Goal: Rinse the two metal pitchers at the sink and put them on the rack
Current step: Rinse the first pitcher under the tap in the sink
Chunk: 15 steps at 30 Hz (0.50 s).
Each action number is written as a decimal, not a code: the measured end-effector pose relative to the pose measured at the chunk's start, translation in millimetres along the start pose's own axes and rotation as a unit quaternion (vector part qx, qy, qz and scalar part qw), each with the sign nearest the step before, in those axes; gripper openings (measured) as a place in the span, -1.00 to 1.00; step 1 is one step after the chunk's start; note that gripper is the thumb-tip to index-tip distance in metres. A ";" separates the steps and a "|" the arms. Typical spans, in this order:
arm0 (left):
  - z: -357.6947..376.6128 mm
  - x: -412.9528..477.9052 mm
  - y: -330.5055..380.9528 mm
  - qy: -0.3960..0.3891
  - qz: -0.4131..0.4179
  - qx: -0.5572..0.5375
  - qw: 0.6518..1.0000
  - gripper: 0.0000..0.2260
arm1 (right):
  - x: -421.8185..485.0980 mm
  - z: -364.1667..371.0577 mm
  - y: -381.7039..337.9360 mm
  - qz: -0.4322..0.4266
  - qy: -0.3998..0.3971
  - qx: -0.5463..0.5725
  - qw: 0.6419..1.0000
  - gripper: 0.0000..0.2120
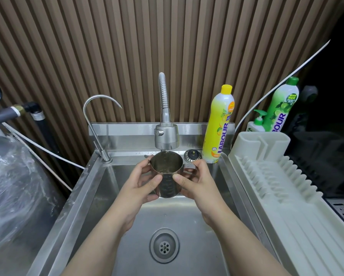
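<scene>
I hold one metal pitcher [166, 172] upright over the steel sink [187, 222], right under the flexible tap's spray head [166, 138]. A thin stream of water runs into its open top. My left hand [142, 185] wraps the pitcher's left side near the spout. My right hand [195, 182] grips the right side at the handle. Both thumbs press on the front wall. A white plastic dish rack [274, 188] stands to the right of the sink with nothing on it. Only this one pitcher is in view.
A thin gooseneck tap [95, 124] rises at the sink's back left corner. A yellow detergent bottle [220, 124] and a sink plug [192, 155] stand on the back ledge. A green bottle [282, 104] and a pump bottle [257, 122] stand behind the rack. The drain [164, 245] lies below my arms.
</scene>
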<state>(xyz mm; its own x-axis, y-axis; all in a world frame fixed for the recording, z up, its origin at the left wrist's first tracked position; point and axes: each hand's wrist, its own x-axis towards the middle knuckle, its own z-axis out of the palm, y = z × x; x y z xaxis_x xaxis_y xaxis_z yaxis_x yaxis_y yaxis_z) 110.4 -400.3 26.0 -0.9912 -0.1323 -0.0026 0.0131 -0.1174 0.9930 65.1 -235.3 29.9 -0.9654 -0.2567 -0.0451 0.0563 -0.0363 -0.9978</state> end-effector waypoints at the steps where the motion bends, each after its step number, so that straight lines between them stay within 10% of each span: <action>1: -0.4 0.4 -0.4 0.003 -0.002 0.001 1.000 -0.47 | 0.4 0.1 0.8 0.000 0.001 0.000 1.000 -0.62; 15: -2.5 0.9 -1.8 0.006 -0.005 0.005 1.000 -0.48 | 0.8 1.7 0.2 -0.007 -0.016 0.008 1.000 -0.63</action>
<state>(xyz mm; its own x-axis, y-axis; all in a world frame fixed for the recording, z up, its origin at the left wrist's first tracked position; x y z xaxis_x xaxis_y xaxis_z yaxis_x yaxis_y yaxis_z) 109.8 -402.7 23.9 -0.9897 -0.1427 -0.0133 0.0023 -0.1083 0.9941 64.8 -237.1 29.7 -0.9573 -0.2877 -0.0297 0.0477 -0.0560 -0.9973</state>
